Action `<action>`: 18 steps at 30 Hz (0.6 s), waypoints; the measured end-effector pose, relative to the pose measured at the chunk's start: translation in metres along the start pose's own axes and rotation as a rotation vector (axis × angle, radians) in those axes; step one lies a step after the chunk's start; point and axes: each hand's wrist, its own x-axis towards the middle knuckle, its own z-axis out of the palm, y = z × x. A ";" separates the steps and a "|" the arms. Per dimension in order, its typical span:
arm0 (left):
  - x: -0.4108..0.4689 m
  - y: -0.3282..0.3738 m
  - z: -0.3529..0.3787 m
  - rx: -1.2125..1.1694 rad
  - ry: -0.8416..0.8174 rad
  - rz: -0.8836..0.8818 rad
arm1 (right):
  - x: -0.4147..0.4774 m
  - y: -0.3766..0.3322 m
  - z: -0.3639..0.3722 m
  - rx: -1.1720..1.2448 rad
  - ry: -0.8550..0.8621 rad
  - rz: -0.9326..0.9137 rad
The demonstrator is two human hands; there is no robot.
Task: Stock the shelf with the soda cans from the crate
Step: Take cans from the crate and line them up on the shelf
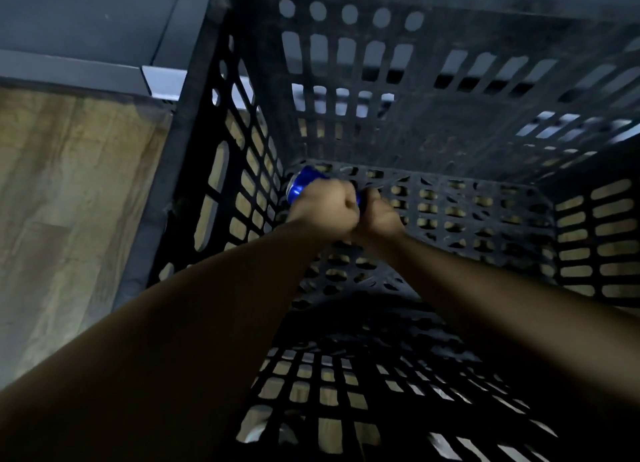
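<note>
I look down into a deep black perforated crate [450, 115]. Both my arms reach to its bottom, at the far left corner. My left hand [325, 205] is closed around a blue soda can [300, 184], which lies tilted against the crate's left wall with only its end showing. My right hand [379, 215] sits right beside the left one, touching it, with its fingers curled downward. Whatever lies under those fingers is hidden in shadow. No other cans show on the crate floor.
A grey metal shelf frame [86, 68] runs along the top left, just beyond the crate's rim. Light wooden floor [69, 191] lies to the left of the crate and shows through its holes. The crate walls stand high around both forearms.
</note>
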 end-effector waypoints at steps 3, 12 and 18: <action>0.003 -0.009 -0.014 -0.203 0.264 -0.201 | -0.002 0.000 -0.001 0.053 0.031 0.012; 0.003 -0.008 -0.019 -0.318 0.354 -0.278 | -0.020 0.004 -0.010 0.227 0.068 0.019; -0.014 -0.013 -0.026 -0.193 0.312 -0.204 | -0.035 -0.008 -0.025 0.330 0.081 0.044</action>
